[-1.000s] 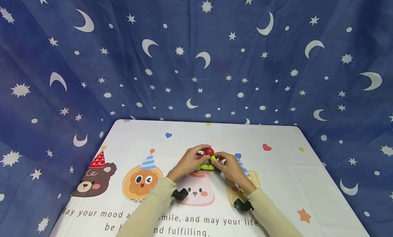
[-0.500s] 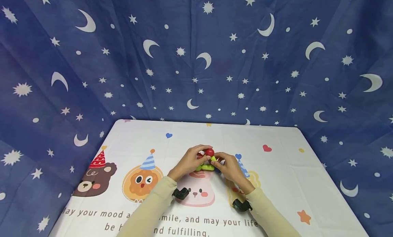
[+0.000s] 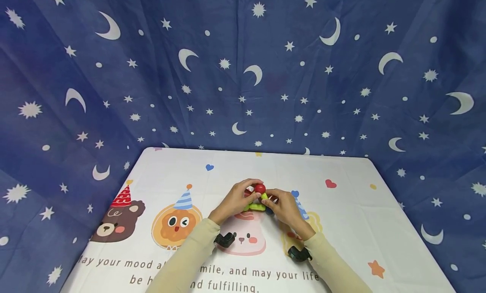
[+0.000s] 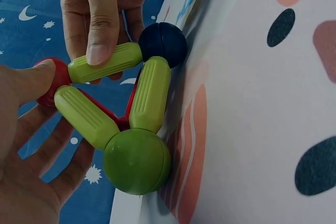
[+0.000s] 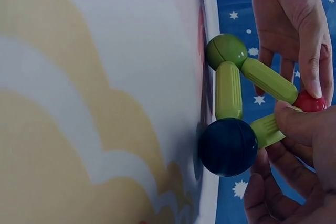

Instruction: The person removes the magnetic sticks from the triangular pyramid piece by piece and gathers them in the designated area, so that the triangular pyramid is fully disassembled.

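Where fingers (image 4: 100, 24) pinch, green-rod triangle (image 4: 121, 108).

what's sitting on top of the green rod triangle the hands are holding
A red ball caps the apex where two green rods meet, the left hand touching it. Fingers partly cover the ball; a red piece behind the rods is mostly hidden.

Red rods (image 4: 107, 113) mostly hidden behind the green rods (image 4: 149, 95), red ball (image 4: 55, 80) half covered by the left hand (image 3: 234, 199) (thumb over it), printed caption (image 3: 197, 276) cut by sleeves and the frame's bottom edge
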Available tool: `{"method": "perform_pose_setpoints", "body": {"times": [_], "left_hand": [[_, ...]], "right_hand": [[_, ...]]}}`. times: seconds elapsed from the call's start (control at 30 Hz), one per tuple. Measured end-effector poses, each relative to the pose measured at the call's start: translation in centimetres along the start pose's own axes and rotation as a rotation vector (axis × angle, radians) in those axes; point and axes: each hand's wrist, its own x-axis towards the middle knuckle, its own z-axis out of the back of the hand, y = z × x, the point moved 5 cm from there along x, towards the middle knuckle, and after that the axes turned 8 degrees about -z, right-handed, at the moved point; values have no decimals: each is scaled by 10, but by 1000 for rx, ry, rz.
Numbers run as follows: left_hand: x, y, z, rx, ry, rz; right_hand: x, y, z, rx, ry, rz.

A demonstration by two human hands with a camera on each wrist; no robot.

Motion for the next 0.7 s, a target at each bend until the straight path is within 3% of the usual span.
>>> {"method": "perform_pose_setpoints", "body": {"times": [0.23, 0.47, 0.7], "left_hand": [[1, 2, 0, 21, 3, 0], [1, 6, 11, 13, -53, 35], [-2, 12, 17, 22, -53, 46]], "right_hand": [[-2, 1, 2, 1, -24, 31], [-6, -2, 8, 65, -31, -5], [-10, -4, 11, 66, -32, -13]]}}
